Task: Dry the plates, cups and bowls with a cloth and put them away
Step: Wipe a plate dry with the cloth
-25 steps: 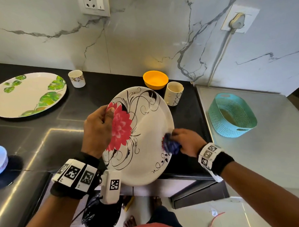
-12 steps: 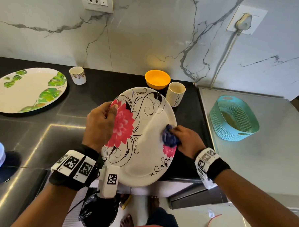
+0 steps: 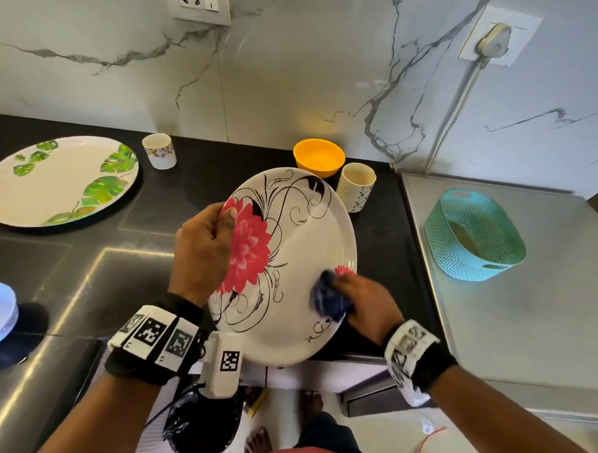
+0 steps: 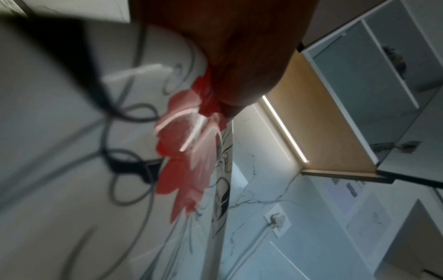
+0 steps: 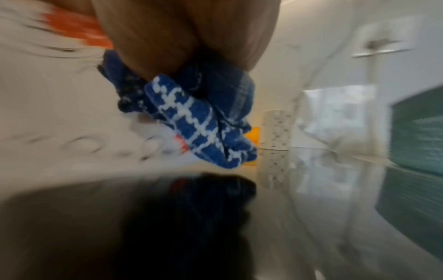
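Two hands are working on one flowered plate (image 3: 292, 261), which is being held tilted above the near edge of the black counter (image 3: 86, 263). The left hand (image 3: 202, 251) is gripping the plate's left rim — thumb lying on the red flower, fingers curled behind. The right hand (image 3: 366, 302) is clutching a bunched blue checked cloth (image 3: 328, 297) and pressing it against the plate's lower right face, beside a small red flower; the right wrist view is showing the fingers closed round the cloth (image 5: 203, 121). On the counter, a leaf-patterned plate (image 3: 56, 182) is lying flat at far left, with a small cup (image 3: 159, 151) just beside it. An orange bowl (image 3: 318, 157) and a patterned cup (image 3: 356, 187) are standing behind the held plate — near each other. A teal basket (image 3: 476, 235) is sitting on the grey surface to the right.
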`<state>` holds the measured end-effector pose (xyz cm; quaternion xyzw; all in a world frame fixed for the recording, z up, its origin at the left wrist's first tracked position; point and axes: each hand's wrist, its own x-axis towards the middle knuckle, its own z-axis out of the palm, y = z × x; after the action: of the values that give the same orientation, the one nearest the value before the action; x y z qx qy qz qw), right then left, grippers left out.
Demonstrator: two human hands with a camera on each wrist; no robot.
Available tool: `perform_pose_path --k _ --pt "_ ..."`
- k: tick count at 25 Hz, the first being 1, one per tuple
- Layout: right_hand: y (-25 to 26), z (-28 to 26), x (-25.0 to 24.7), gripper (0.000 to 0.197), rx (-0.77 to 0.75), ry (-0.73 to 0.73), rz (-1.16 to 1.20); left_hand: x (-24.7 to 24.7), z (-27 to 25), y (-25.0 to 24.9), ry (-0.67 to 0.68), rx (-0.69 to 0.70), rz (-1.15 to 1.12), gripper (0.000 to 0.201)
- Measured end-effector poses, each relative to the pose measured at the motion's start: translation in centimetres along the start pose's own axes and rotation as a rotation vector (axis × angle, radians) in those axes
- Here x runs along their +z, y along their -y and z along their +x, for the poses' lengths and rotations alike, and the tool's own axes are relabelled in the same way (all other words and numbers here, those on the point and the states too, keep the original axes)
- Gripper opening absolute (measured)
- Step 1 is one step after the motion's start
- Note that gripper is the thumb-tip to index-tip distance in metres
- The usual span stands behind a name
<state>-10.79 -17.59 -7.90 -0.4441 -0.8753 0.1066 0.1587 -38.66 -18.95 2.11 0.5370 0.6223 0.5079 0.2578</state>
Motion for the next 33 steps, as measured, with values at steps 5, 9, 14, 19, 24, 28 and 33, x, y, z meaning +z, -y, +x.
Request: perform_pose_path --k 5,9,14,19,24,28,33 --pt "0.7 0.9 -0.4 0.043 0.210 -0.156 0.210 0.5 -0.2 -0.6 0.010 0.062 0.029 0.026" --pt "3.7 -3.5 1.7 0.053 -0.154 -0.030 0.059 -0.1 -0.2 0.2 0.006 0.057 0.013 0.026" --pt "-0.2 4.2 -2.6 0.033 0.347 -0.279 0.215 -0.1 -0.8 -0.7 0.029 0.141 0.001 0.026" --pt "3.6 -1.4 1.1 0.040 0.027 -0.125 0.219 -0.7 -0.9 0.3 0.002 0.125 0.006 0.025" --pt "0.5 2.8 -0.9 0.042 0.153 -0.236 0.138 -0.1 -0.5 -0.8 0.012 0.196 0.006 0.019" --pt "0.4 3.9 -1.6 0.029 0.361 -0.376 0.273 0.3 -0.5 -1.5 -0.009 0.251 0.023 0.020" --pt "1.4 -0.1 -0.6 0.018 0.252 0.002 0.504 -0.4 -0.4 0.0 -0.038 0.228 0.027 0.029"
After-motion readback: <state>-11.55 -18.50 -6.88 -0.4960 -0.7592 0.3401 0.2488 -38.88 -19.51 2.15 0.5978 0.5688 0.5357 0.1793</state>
